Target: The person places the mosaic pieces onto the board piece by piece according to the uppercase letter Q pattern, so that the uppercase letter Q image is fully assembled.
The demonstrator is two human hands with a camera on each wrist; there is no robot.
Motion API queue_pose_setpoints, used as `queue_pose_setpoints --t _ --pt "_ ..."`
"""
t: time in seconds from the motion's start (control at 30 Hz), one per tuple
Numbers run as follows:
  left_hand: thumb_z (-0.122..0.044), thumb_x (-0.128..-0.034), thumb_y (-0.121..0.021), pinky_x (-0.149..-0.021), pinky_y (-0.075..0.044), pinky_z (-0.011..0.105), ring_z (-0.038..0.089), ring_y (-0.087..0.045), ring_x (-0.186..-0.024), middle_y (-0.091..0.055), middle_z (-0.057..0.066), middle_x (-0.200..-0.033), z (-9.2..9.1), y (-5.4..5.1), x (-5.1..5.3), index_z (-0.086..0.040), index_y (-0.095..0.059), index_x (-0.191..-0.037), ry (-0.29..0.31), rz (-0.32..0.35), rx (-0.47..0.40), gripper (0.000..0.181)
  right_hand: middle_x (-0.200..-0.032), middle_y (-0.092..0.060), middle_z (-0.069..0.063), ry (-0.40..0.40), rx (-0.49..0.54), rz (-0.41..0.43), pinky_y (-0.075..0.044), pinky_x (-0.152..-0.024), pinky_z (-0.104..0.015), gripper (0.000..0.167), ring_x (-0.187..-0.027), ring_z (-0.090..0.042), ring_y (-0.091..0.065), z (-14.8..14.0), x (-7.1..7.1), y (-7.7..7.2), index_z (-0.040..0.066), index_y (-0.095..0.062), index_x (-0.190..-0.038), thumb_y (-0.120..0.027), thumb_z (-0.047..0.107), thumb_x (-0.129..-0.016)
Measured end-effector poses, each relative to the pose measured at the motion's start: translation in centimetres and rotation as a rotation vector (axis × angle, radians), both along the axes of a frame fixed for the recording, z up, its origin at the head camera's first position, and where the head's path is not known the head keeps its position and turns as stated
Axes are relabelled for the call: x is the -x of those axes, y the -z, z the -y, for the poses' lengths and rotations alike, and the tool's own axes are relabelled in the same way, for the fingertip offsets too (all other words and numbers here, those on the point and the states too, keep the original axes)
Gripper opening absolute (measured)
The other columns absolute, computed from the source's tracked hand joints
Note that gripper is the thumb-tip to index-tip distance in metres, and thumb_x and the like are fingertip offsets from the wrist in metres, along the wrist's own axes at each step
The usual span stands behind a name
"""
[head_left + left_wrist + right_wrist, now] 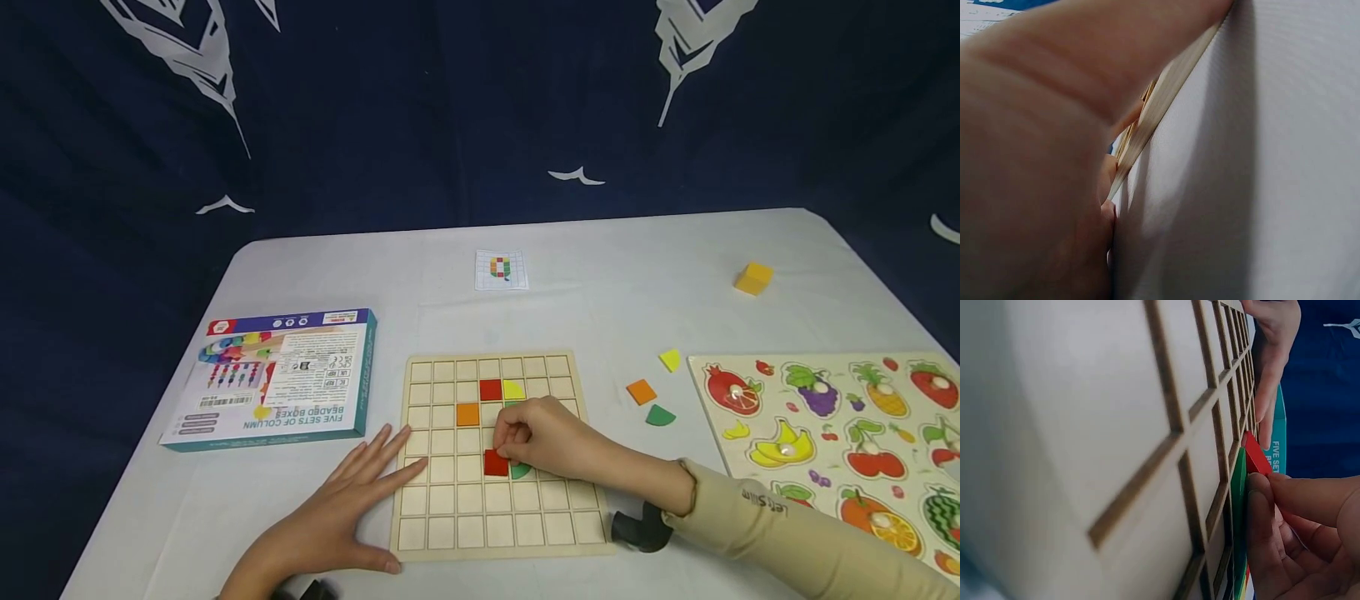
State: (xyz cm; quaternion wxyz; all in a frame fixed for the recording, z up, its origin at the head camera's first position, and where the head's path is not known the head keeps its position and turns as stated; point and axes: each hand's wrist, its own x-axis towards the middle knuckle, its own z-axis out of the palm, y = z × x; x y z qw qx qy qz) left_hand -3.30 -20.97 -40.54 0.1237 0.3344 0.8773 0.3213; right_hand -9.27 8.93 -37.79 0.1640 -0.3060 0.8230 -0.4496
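My right hand pinches a red square tile between thumb and fingertips over the wooden grid board. In the right wrist view the red tile stands tilted, beside a green piece. On the board lie another red square, a yellow quarter-round, an orange square and a green quarter-round. More green peeks out behind the right hand, mostly hidden. My left hand rests spread at the board's left edge, fingertips on it and thumb by its near corner.
Loose pieces lie right of the board: yellow, orange and green. A small pattern card lies beyond it. A beaded-toy box is at left, a fruit puzzle board at right, a yellow block farther back.
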Motion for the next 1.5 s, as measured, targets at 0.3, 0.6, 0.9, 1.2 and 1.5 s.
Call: queue_pose_setpoints --t 0.3,0.6,0.9,1.2,1.5 --pt "-0.060 -0.0598 -0.074 -0.105 0.010 0.021 0.029 0.001 -0.140 -0.010 0.004 -0.156 0.0 0.0 0.0 -0.025 -0.033 -0.147 -0.002 0.006 -0.004 0.102 -0.059 -0.056 0.010 0.006 -0.021 -0.024 -0.046 -0.054 -0.022 0.019 -0.056 -0.005 -0.049 0.0 -0.2 0.1 0.013 -0.065 -0.070 -0.072 -0.003 -0.077" --pt "-0.060 -0.0603 -0.074 -0.105 0.010 0.021 0.029 0.001 -0.140 -0.009 0.004 -0.156 0.0 -0.1 0.0 -0.025 -0.033 -0.147 0.001 0.003 -0.004 0.102 -0.072 -0.066 0.005 0.035 0.014 -0.016 -0.051 -0.058 -0.024 0.009 -0.061 -0.009 -0.059 -1.5 0.5 -0.8 0.008 -0.071 -0.079 -0.071 0.000 -0.080" --pt "-0.061 -0.0607 -0.073 -0.106 0.010 0.021 0.029 0.001 -0.140 -0.009 0.004 -0.156 0.0 0.0 0.0 -0.025 -0.033 -0.147 0.005 0.004 0.004 0.102 -0.093 -0.068 -0.004 0.207 -0.069 -0.010 -0.053 -0.070 -0.027 0.014 -0.082 -0.016 -0.062 -9.6 2.4 -2.8 0.002 -0.071 -0.096 -0.069 0.001 -0.082" --pt "-0.060 -0.0611 -0.073 -0.106 0.010 0.021 0.029 0.001 -0.140 -0.009 0.004 -0.156 0.1 -0.1 0.0 -0.024 -0.033 -0.147 0.004 0.006 0.003 0.102 -0.100 -0.067 -0.010 0.300 -0.213 -0.008 -0.050 -0.073 -0.022 0.020 -0.091 -0.023 -0.061 -15.4 3.2 -2.3 0.000 -0.069 -0.104 -0.066 0.001 -0.084" --pt "-0.058 -0.0606 -0.075 -0.105 0.010 0.021 0.029 0.002 -0.140 -0.009 0.003 -0.156 0.1 0.0 0.0 -0.025 -0.033 -0.147 0.000 0.018 -0.016 0.102 -0.087 -0.059 0.000 0.351 -0.333 -0.078 -0.047 -0.066 -0.025 0.026 -0.077 -0.018 -0.053 -15.3 3.1 -0.7 0.005 -0.070 -0.099 -0.073 -0.003 -0.075"
